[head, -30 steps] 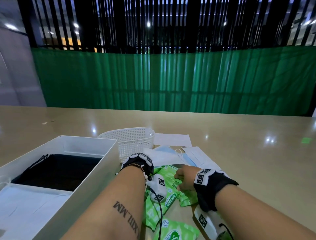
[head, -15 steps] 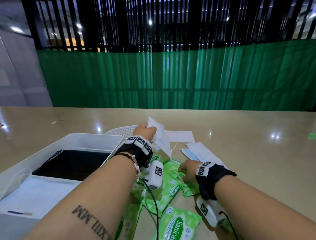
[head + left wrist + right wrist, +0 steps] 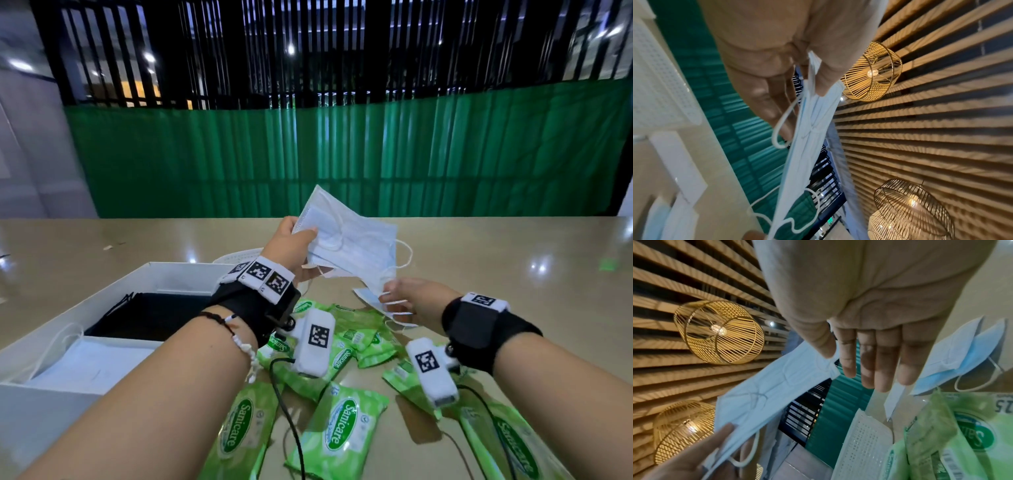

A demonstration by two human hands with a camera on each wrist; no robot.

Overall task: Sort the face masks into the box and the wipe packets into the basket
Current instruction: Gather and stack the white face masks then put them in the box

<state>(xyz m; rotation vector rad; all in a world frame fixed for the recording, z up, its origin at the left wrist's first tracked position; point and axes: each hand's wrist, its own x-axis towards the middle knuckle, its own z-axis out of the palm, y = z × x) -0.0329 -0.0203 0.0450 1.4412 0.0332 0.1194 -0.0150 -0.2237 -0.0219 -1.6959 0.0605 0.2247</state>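
My left hand (image 3: 301, 230) holds a light blue face mask (image 3: 356, 246) up above the table, pinched at its top edge between thumb and fingers (image 3: 777, 105). My right hand (image 3: 388, 294) is lower and pinches the mask's (image 3: 777, 386) bottom corner with thumb and forefinger. Several green wipe packets (image 3: 342, 431) lie on the table under both wrists. The white box (image 3: 102, 291) at the left holds black masks (image 3: 154, 315) and white masks (image 3: 85, 363). The white basket (image 3: 239, 255) sits behind my left hand, mostly hidden.
More masks (image 3: 368, 296) lie on the table beside my right hand and show in the right wrist view (image 3: 972, 353). A green curtain and black bars close off the far side of the beige table (image 3: 513, 274).
My left hand has lifted the mask from the table up into the air. My right hand left the wipe packets and rose to take the mask's lower corner.
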